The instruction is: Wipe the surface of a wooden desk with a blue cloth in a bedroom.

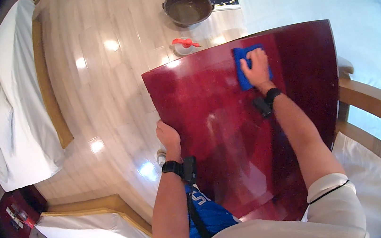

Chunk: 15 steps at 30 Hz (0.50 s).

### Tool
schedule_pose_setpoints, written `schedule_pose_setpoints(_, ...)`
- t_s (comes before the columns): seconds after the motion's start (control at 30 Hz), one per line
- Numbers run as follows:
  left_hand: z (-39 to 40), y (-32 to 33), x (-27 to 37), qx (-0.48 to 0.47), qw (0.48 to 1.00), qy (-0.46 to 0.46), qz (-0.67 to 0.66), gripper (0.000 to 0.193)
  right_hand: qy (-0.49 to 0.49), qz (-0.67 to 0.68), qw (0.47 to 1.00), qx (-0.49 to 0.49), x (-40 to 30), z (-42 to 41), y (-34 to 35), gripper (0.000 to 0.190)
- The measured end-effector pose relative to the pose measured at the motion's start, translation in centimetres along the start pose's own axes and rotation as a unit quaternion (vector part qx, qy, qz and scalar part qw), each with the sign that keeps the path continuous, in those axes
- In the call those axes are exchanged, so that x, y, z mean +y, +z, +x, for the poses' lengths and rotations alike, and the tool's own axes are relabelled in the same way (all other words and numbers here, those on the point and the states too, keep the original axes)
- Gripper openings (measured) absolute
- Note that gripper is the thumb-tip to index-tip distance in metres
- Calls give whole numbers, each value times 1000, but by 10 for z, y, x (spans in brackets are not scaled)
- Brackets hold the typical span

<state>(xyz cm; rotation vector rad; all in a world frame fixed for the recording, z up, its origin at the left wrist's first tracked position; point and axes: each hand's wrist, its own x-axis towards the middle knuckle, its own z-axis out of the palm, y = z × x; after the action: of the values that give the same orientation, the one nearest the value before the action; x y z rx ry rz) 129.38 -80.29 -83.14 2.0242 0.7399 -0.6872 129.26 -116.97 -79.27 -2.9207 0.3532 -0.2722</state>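
Note:
A glossy dark red tabletop or panel (218, 115) lies before me. On its far right part my right hand (257, 66) presses a folded blue cloth (243, 77), thumb and fingers spread over it. The left edge of the red panel is gripped by my left hand (168, 136), whose fingertips are partly hidden at the rim. Each wrist bears a black strap with a small black device.
Beyond the panel's far edge, a white container (182, 49) with a red-handled tool on it and a dark basin (187, 8) of liquid stand on the floor. White-covered beds (21, 104) are at left; a wooden rail (373, 100) is at right.

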Motion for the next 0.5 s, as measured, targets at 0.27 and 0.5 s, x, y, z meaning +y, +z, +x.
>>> schedule_pose_setpoints(0.27, 3, 4, -11, 14, 1000, 6, 23, 51, 19, -60, 998, 2, 84, 36, -7, 24)
schedule_pose_setpoints(0.5, -6, 0, 2, 3, 1000, -1, -9, 52, 33, -92, 995, 18, 72, 33, 1, 24)
